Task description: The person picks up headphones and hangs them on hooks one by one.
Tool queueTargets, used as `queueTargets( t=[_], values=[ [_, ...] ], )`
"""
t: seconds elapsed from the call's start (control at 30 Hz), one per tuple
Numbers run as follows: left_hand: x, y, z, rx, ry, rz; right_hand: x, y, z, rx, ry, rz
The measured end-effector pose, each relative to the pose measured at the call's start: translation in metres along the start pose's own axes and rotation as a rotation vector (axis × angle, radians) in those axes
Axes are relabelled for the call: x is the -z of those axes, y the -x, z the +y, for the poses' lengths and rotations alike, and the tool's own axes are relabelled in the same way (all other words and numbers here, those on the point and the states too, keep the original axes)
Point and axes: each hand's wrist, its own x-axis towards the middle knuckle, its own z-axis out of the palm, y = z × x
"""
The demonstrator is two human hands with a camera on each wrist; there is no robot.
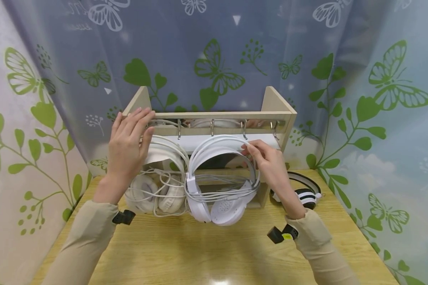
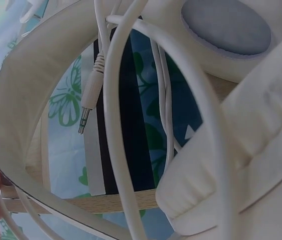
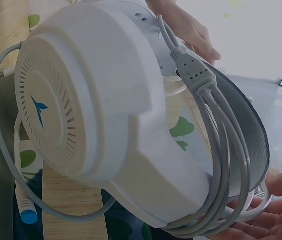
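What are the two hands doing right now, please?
Left hand: open, fingers resting on the wooden rack.
Right hand: pinching the white headset by its headband.

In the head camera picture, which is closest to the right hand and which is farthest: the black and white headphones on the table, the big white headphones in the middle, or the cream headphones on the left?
From the right hand:
1. Big white headphones, in the middle; its fingers hold the band.
2. Black and white headphones, on the table just to the right of the wrist.
3. Cream headphones, hanging on the left by the other hand.

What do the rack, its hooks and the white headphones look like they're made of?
Rack: pale wood or wood-look board, matte with faint grain.
Hooks: metal, thin and shiny.
White headphones: probably hard plastic, smooth moulded shell with vent holes; cord looks rubbery.
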Motion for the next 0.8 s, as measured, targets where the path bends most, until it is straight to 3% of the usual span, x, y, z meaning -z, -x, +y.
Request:
queueTargets(
  t=[0.8],
  values=[
    [0.001, 0.0, 0.002, -0.001, -0.002, -0.01, -0.002, -0.011, 0.005, -0.028, -0.009, -0.022]
  ],
)
